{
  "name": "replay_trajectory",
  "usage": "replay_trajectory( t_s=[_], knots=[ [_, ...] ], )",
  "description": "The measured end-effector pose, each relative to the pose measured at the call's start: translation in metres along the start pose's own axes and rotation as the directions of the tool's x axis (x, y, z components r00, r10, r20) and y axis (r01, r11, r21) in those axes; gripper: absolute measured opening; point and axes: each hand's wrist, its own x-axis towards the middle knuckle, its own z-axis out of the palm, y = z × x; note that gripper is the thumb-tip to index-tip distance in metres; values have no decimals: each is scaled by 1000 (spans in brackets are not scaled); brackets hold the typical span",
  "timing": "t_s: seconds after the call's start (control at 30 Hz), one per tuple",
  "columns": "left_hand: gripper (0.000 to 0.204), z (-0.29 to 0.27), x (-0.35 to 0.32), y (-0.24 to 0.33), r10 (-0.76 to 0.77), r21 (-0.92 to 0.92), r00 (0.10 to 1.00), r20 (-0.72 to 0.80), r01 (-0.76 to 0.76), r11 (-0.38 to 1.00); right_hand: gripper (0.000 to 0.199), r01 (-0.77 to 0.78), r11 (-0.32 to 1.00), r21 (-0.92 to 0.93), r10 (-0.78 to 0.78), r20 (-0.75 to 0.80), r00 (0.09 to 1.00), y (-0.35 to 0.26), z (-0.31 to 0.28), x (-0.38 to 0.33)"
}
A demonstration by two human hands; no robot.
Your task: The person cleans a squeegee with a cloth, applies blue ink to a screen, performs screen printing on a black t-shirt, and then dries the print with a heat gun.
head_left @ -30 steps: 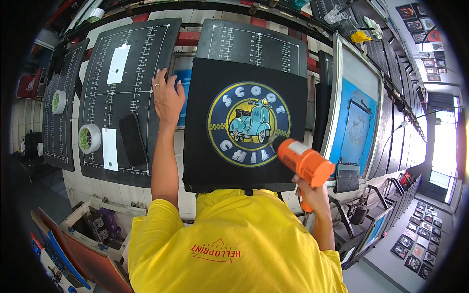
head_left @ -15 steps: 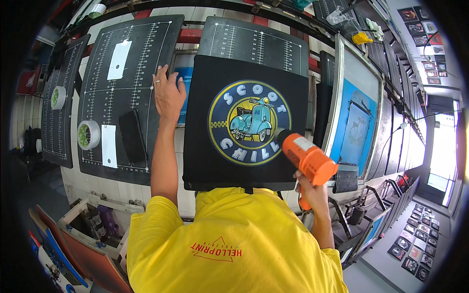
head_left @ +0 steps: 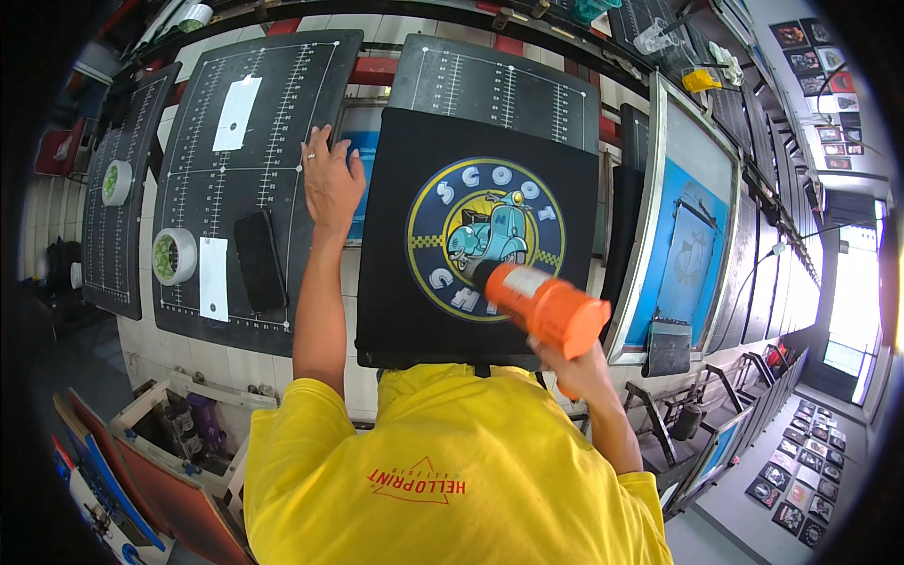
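Observation:
My right hand (head_left: pixel 576 367) is closed around the handle of an orange heat gun (head_left: pixel 546 306). Its dark nozzle points at a round print (head_left: pixel 461 202) of a turquoise scooter on black fabric (head_left: pixel 386 245). The gun's body covers the lower right of the print. From this view I cannot tell how far the nozzle is from the cloth. Fingers stretched out, my left hand (head_left: pixel 333 188) lies at the right edge of a black ruled board (head_left: pixel 212 188) and holds nothing.
A black phone (head_left: pixel 260 262), tape rolls (head_left: pixel 174 256) and white paper strips (head_left: pixel 235 113) lie on the boards at left. A blue screen frame (head_left: pixel 659 282) stands to the right of the fabric. Behind the fabric is another ruled board (head_left: pixel 452 71).
The heat gun has moved left and slightly down over the print, in my right hand. My left hand stays at the board's edge. The whole view has shifted slightly.

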Motion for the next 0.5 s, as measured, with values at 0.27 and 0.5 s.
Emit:
replay_trajectory(
  t_s=[0.27, 0.5],
  knots=[
    [26, 1, -1, -3, 11, 14, 1000, 11, -11, 1000, 24, -159, 963, 216, 193, -146, 970, -11, -23, 36],
    [26, 2, -1, -4, 19, 9, 1000, -7, -19, 1000, 24, -109, 979, 172, 135, -146, 980, -29, -17, 53]
  ],
)
